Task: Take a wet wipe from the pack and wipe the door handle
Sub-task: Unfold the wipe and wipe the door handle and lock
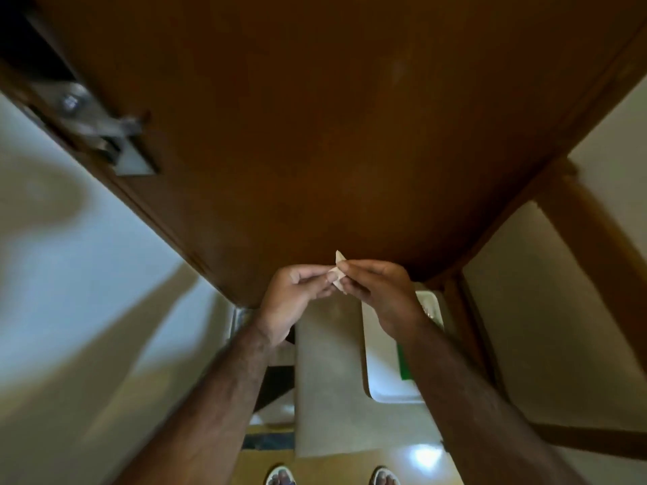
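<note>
Handle upper left on door; pack lower right.

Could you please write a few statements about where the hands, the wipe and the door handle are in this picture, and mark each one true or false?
1. Both hands pinch the wet wipe between them. True: the left hand and the right hand meet on it.
2. The wipe is pressed against the door handle. False: the handle is far off, at upper left, untouched.
3. The wipe is spread out flat. False: it is a small folded piece.
4. A white pack lies below the right hand. True.
5. The hands are in front of the brown door. True.
</note>
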Action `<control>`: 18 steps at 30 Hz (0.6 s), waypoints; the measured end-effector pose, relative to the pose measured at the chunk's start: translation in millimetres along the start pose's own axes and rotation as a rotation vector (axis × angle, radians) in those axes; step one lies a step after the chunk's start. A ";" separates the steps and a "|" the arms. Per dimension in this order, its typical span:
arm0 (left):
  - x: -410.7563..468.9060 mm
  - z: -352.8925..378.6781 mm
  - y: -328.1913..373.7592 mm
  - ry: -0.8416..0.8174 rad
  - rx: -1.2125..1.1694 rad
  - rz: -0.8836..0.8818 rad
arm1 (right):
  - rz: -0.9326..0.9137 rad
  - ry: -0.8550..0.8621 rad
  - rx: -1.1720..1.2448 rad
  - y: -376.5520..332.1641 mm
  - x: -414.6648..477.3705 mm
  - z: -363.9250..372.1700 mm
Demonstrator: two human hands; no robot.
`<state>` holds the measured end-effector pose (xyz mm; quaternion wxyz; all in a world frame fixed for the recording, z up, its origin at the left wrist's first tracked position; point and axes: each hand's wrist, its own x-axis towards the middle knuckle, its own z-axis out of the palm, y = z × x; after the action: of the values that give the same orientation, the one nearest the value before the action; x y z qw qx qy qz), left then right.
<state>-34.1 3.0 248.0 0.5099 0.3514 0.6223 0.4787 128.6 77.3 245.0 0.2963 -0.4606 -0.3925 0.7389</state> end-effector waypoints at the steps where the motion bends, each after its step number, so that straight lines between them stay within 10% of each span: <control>1: -5.1 -9.8 14.5 0.016 0.000 0.009 | 0.018 -0.042 0.012 -13.1 -3.2 10.4; 11: -54.2 -116.2 128.3 0.227 -0.102 0.004 | 0.236 -0.220 -0.129 -120.8 -34.1 115.2; 18: -73.2 -183.0 156.9 0.349 -0.050 0.134 | 0.035 -0.310 -0.622 -164.5 -47.2 210.5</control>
<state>-202.7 -62.0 423.5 0.3698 0.2911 0.6644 0.5806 -32.2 59.9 462.8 0.0657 -0.4179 -0.6311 0.6502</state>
